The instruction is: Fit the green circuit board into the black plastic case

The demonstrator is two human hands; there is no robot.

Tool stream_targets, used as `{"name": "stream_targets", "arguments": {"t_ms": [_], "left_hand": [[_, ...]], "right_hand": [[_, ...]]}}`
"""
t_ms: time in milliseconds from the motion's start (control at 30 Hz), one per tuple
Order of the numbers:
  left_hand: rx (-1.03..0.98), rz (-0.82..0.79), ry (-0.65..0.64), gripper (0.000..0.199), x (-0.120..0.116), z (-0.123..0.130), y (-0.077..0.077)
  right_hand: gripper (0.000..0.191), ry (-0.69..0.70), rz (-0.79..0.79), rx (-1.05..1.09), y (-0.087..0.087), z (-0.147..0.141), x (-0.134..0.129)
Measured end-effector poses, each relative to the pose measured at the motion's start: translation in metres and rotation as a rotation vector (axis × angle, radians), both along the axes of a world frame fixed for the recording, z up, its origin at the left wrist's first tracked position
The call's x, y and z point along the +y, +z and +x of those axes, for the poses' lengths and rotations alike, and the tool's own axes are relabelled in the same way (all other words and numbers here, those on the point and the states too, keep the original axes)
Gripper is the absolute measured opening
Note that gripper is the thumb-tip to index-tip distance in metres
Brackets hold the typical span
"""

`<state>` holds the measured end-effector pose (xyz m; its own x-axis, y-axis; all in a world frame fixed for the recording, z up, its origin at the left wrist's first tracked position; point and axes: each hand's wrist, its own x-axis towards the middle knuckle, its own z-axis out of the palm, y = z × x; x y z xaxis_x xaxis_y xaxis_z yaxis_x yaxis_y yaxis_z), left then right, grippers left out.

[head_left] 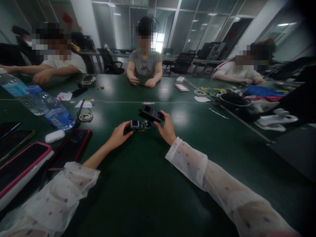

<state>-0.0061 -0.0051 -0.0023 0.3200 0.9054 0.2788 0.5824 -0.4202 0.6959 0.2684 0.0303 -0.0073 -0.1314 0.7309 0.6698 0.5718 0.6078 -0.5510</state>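
My left hand [121,134] grips the left end of a small green circuit board [142,126] with a little screen at its left side. Thumb and fingers pinch the board from front and back, just over the table. In my right hand [167,127] is a black plastic casing [151,113], held by its right end and tilted. Openings show on the casing's upper face. It lies just behind and to the right of the board, close to it; whether the two touch I cannot tell.
On the dark green table [138,184], water bottles [58,113], a white case [54,136] and several phones, one red-edged [74,144], lie left. A wrench [218,113], cables [202,92] and a white plastic part [276,120] lie right. Several people sit across.
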Motion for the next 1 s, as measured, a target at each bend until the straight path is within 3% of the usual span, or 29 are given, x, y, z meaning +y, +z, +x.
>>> {"name": "stream_targets", "arguments": {"t_ms": [300, 533, 800, 1000], "left_hand": [[0.054, 0.043, 0.046, 0.05, 0.005, -0.001, -0.007], [0.064, 0.068, 0.038, 0.05, 0.006, -0.001, -0.009], [0.042, 0.031, 0.041, 0.071, 0.004, 0.0, -0.006], [0.026, 0.0, 0.033, 0.067, 0.004, 0.0, -0.006]], "right_hand": [[0.062, 0.236, -0.021, -0.14, 0.009, -0.021, -0.018], [0.064, 0.268, -0.096, -0.12, 0.005, -0.018, -0.01], [0.061, 0.375, -0.214, -0.204, 0.0, -0.019, -0.008], [0.071, 0.37, -0.223, -0.227, -0.002, -0.018, -0.009]]}}
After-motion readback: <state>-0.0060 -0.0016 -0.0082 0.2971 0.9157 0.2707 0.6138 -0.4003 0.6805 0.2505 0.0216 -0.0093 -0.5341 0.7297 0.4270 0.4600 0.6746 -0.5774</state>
